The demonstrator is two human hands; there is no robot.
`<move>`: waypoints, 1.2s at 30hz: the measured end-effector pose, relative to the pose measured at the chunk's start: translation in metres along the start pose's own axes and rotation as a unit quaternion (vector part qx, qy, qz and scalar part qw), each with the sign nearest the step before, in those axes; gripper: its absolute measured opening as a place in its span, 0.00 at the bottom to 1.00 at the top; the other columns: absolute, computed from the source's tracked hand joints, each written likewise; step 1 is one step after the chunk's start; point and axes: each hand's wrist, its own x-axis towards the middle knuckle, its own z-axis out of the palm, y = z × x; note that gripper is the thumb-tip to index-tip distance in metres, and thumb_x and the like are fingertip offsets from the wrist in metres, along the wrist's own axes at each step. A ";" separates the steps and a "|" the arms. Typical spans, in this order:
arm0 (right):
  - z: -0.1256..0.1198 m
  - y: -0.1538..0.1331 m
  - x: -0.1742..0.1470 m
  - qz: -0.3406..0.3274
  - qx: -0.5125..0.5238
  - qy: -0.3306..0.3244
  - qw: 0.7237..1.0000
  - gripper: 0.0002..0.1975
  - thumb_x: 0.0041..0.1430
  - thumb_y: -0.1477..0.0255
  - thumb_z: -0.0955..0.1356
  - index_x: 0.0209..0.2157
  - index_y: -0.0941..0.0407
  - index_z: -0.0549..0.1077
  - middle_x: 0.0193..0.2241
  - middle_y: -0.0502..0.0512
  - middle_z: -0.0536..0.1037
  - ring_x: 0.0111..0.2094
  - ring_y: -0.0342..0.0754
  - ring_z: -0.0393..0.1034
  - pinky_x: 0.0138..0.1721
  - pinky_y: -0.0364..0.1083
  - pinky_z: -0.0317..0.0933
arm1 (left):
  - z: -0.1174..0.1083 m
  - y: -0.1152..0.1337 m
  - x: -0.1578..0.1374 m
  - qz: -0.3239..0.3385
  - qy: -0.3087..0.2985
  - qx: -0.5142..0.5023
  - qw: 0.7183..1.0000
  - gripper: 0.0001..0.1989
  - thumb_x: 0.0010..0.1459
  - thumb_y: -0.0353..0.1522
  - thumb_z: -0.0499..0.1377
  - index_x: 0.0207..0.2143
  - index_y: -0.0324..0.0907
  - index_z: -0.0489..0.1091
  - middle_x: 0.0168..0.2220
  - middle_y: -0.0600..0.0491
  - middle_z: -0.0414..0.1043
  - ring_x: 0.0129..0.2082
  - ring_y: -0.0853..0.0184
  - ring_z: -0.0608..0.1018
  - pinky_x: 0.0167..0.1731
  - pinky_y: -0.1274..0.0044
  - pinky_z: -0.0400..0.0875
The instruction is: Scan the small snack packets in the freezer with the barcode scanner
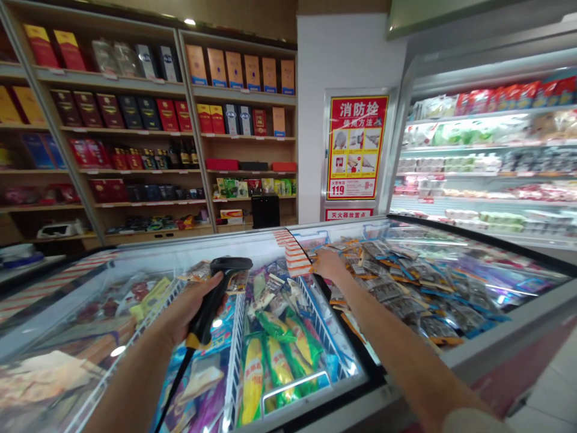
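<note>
My left hand (193, 307) is wrapped around the grip of a black barcode scanner (231, 264) with a yellow band near its base. Its cable hangs down toward the bottom of the view. My right hand (330, 266) reaches forward to the black-framed edge of the freezer's glass lid (345, 322), beside a striped orange-and-white strip (295, 252). Its fingers curl at that edge and are partly hidden. Right of this hand lies a heap of ice-cream packets (396, 276). Under the glass, yellow-green corn-shaped packs (282, 361) fill a white wire basket (234, 367).
Behind the freezer stand shelves (243, 137) of boxed goods and bottles. A red fire-hydrant sign (358, 147) hangs on the wall. A lit refrigerated display (487, 150) is at the right. The freezer's pale front rim (487, 355) runs along the near right side.
</note>
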 end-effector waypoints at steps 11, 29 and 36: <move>-0.008 0.031 -0.004 0.013 -0.004 -0.005 1.000 0.12 0.21 0.78 0.72 0.11 0.57 0.64 0.21 0.56 0.73 0.36 0.56 0.65 0.39 0.51 0.54 | 0.012 -0.009 0.016 -0.026 -0.042 0.008 0.999 0.12 0.46 0.37 0.57 0.26 0.36 0.64 0.20 0.48 0.69 0.16 0.71 0.70 0.15 0.81 0.65; 0.000 0.013 -0.013 0.148 0.445 -0.069 0.881 0.06 0.43 0.73 0.62 0.28 0.57 0.66 0.20 0.50 0.72 0.23 0.44 0.67 0.25 0.46 0.61 | 0.012 -0.017 0.015 -0.017 -0.047 0.013 0.999 0.13 0.46 0.39 0.56 0.25 0.36 0.64 0.19 0.50 0.69 0.16 0.72 0.69 0.15 0.81 0.65; -0.001 0.020 -0.019 0.194 0.439 -0.078 0.874 0.14 0.32 0.78 0.69 0.27 0.58 0.70 0.13 0.45 0.69 0.14 0.40 0.61 0.16 0.39 0.54 | 0.013 -0.017 0.014 -0.016 -0.064 0.014 0.998 0.13 0.46 0.39 0.56 0.28 0.37 0.63 0.19 0.51 0.68 0.16 0.72 0.69 0.15 0.81 0.64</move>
